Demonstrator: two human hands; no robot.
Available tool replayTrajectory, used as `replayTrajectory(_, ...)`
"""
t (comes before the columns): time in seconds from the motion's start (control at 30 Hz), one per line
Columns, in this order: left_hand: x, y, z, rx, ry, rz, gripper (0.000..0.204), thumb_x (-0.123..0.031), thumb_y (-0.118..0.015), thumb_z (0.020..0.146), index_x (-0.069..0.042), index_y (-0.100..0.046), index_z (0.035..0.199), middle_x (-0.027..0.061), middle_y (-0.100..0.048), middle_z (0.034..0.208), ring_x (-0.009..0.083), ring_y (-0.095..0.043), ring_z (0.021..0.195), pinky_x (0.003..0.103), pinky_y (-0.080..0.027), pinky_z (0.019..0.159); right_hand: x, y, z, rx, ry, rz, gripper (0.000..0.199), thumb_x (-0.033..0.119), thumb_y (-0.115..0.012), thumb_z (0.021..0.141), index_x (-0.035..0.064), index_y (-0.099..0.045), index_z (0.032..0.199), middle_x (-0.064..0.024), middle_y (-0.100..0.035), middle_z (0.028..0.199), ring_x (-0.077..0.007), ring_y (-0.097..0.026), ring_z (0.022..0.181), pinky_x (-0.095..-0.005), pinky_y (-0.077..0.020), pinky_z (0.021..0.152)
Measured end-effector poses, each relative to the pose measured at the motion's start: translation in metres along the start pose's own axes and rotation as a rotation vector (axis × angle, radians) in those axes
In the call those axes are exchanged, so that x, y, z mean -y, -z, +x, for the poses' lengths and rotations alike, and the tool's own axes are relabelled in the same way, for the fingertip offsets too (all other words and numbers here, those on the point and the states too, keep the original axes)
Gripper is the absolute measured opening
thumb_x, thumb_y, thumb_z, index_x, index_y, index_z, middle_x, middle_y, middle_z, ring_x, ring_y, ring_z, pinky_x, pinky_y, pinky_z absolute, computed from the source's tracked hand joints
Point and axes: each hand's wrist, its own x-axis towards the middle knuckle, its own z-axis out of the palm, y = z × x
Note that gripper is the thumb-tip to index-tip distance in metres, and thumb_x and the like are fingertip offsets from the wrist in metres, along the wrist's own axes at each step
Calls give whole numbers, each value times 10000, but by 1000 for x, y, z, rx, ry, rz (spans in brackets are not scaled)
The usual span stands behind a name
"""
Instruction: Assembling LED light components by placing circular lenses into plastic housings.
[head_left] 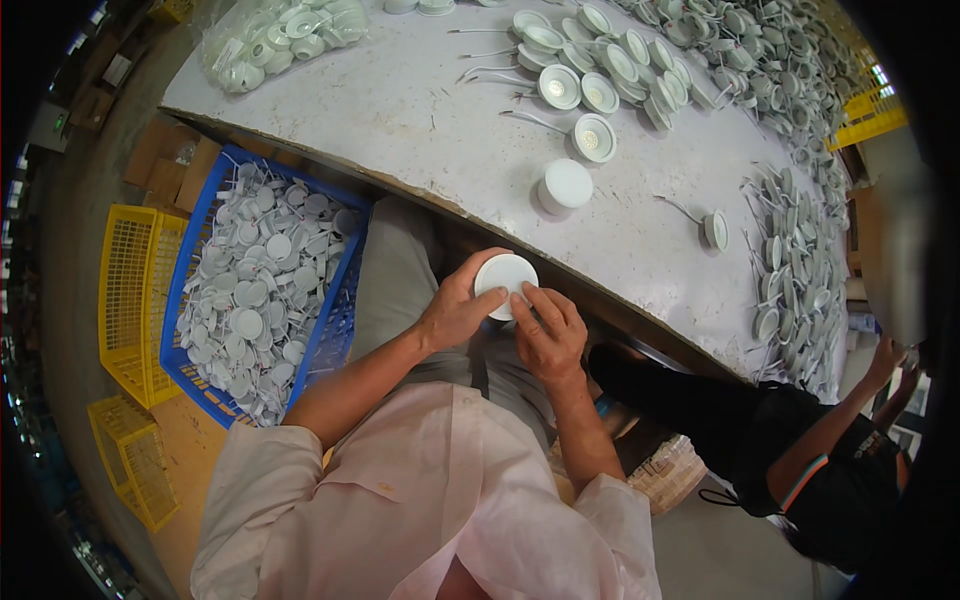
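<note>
Over my lap, just off the table edge, a round white downlight cover (503, 272) faces up between my hands. My left hand (455, 308) grips its left side, thumb lying over the face. From the right, my right hand (552, 332) holds it with fingertips pressed on the lower edge. Whether a lamp body sits behind the cover is hidden. On the table nearby stands a short stack of white covers (566, 184). Beyond it lies an uncovered downlight (593, 138) with its wire stretched left. Another downlight (716, 230) lies on its side further right.
A blue basket (190, 240) full of white-faced downlights stands left, beside yellow crates (120, 300). The table (400, 130) bears downlight heaps (790, 100) and a plastic bag (285, 45) of white round parts. At right, a co-worker's arm (835, 430) reaches forward.
</note>
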Motion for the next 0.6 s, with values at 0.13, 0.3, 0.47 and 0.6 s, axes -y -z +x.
replayTrajectory(0.13,0,0,0,12,-8,5,436,-131,-545,891,-65,-416,1302,24,-578,946,34,-485,670,185,-418,542,0,0,-1,-2,-2,6,361,10,-667,604,52,-681,961,-61,-619,1072,-240,-602,853,-317,-535,705)
replayTrajectory(0.3,-2,-7,-1,-66,-7,-13,375,-149,-542,894,-39,-465,1244,66,-595,998,106,-542,830,248,-457,705,1,3,2,-10,20,-6,356,18,-676,588,53,-686,943,-57,-626,1058,-233,-601,844,-310,-531,675)
replayTrajectory(0.47,3,-14,0,-146,-48,10,309,-167,-529,902,-16,-515,1171,103,-618,1011,165,-590,920,300,-485,808,0,0,-2,-28,25,3,349,9,-669,591,49,-688,937,-51,-636,1041,-221,-602,814,-300,-522,652)
replayTrajectory(0.6,3,-13,-3,-155,-107,114,294,-160,-519,896,-16,-521,1153,116,-620,1000,176,-595,912,304,-483,805,2,0,-6,-9,42,39,391,-60,-677,594,41,-676,972,-72,-631,1035,-238,-601,766,-311,-520,642)
